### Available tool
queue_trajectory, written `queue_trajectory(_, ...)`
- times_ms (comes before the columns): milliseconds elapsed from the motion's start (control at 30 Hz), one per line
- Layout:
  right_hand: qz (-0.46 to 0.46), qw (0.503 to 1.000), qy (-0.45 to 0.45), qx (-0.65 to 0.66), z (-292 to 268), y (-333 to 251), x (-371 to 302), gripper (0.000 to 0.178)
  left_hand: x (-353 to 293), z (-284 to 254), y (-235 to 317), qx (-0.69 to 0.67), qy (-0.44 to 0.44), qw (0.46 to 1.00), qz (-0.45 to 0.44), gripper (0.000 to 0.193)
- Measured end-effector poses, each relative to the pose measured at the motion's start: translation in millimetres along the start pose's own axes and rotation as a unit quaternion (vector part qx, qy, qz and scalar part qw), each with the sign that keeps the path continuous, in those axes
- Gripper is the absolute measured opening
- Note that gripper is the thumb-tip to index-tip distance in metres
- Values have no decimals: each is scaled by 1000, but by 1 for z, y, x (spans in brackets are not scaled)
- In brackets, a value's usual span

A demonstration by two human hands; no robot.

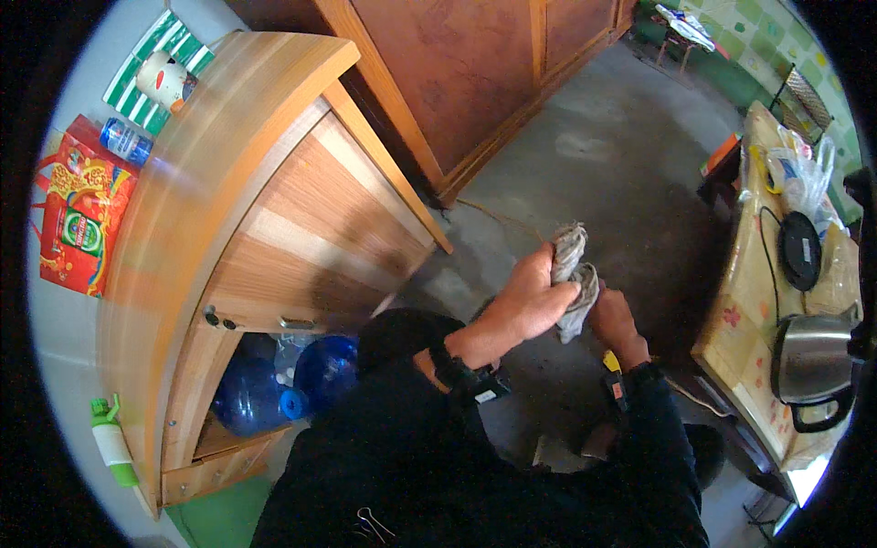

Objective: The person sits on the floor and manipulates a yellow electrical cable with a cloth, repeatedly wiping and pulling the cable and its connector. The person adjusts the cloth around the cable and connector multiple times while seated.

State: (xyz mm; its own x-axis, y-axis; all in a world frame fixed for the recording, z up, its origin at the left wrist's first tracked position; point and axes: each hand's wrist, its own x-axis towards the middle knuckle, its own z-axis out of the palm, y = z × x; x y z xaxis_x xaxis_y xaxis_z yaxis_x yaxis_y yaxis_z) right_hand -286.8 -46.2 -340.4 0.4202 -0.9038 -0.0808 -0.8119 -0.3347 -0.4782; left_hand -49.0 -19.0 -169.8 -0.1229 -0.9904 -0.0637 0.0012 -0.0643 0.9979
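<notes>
My left hand (521,310) is closed round a crumpled grey cloth (574,297), its thumb pressed across the middle. One end of the cloth sticks up past the fingers and the other hangs below. Right beside the cloth's right edge, my right hand (619,324) is curled into a closed grip. Whatever lies inside those fingers is hidden. Both hands are held in front of my body, above the grey floor (566,155). A black strap (448,365) circles my left wrist, and a small black device with a yellow part (614,379) shows by my right wrist.
At left stands a wooden cabinet (301,210) with large blue water bottles (251,397) in its lower opening. A red gift bag (87,219) and a blue can (126,142) are on top. A table (731,338) at right bears a steel kettle (813,361) and a round black base (799,251).
</notes>
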Motion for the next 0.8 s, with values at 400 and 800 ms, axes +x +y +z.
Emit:
queue_trajectory(400,5,964,-43,-263,-97,-59,-83,27,46,-18,-3,-4,-17,993,-117,26)
queue_trajectory(800,83,992,28,-87,-130,-58,-87,11,167,-140,-54,419,102,900,65,37)
